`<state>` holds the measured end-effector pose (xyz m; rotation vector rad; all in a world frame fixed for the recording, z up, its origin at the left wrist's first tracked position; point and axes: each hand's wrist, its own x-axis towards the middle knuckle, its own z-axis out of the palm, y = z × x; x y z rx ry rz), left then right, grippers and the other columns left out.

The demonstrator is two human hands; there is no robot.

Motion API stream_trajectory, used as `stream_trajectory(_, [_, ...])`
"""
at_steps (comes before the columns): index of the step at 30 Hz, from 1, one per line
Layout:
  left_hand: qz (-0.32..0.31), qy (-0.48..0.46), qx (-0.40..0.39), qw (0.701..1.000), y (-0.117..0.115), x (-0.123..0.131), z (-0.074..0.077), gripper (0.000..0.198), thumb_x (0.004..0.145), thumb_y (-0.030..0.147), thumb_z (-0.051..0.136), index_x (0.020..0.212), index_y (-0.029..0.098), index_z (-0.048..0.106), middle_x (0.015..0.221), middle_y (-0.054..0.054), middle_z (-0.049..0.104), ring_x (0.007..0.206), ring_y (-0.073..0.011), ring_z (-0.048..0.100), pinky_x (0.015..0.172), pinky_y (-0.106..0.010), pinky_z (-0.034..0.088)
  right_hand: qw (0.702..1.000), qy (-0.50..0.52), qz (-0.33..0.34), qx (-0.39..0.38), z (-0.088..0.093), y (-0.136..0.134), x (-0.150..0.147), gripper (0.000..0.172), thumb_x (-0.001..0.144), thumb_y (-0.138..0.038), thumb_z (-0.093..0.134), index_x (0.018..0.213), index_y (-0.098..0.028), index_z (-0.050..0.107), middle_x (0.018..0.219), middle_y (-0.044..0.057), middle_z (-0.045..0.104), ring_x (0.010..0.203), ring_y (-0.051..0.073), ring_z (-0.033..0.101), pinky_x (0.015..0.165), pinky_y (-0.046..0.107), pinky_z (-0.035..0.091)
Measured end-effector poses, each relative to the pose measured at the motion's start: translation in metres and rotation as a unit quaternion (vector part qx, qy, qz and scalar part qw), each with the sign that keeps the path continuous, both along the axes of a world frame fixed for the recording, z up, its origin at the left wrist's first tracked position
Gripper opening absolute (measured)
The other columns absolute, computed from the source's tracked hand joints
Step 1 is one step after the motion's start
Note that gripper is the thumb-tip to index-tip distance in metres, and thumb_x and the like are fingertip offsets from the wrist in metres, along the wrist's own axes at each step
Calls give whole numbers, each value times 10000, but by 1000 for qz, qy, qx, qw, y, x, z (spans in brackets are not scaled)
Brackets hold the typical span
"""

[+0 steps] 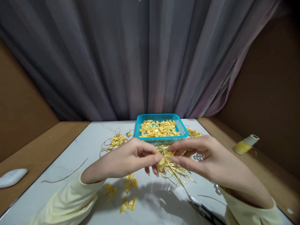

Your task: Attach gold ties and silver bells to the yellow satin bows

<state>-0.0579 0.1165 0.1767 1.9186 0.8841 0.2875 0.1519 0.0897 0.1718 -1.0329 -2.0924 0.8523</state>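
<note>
A yellow satin bow (160,164) is pinched between my two hands above the middle of the table. My left hand (133,155) grips its left side between thumb and fingers, and my right hand (201,153) has its right loop by thumb and fingertips. At the bow's centre sits a small silver bead or bell (162,153). Beneath the hands lies a bundle of gold strands (179,171); whether one is attached to the bow I cannot tell. Several loose yellow bows (127,204) rest on the table below my left hand.
Behind my hands stands a blue basket (137,125) of yellow bows. Bows with gold loops (117,140) lie left of it. Silver balls (198,157) are near my right hand. A black tool (206,214), a spool (246,144) and a white object (12,178) lie around.
</note>
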Motion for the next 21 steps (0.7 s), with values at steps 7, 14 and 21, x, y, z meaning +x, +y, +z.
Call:
stream_trajectory(7, [22, 5, 76, 997, -4, 1, 0, 281, 877, 291, 443, 758, 133, 642, 713, -4, 657, 657, -92, 591, 597, -162, 452, 972, 44, -186, 139, 3, -27, 19, 133, 798, -300, 593, 879, -306, 698, 820, -24, 710, 715, 144, 672, 504, 133, 536])
stream_trajectory(14, [12, 55, 244, 968, -12, 1, -9, 293, 883, 239, 401, 741, 134, 635, 633, 5, 622, 570, -92, 545, 534, -190, 381, 959, 72, -201, 185, -1, -50, 20, 244, 832, -283, 551, 1049, -376, 612, 815, -29, 707, 693, 143, 676, 605, 176, 566])
stream_trajectory(21, [-5, 54, 329, 943, -18, 4, -17, 266, 872, 187, 385, 733, 144, 608, 577, 21, 567, 526, -86, 496, 531, -197, 339, 978, 90, -157, 108, -22, -47, -4, 313, 861, -188, 470, 1160, -263, 419, 695, 3, 659, 620, 147, 650, 444, 175, 528])
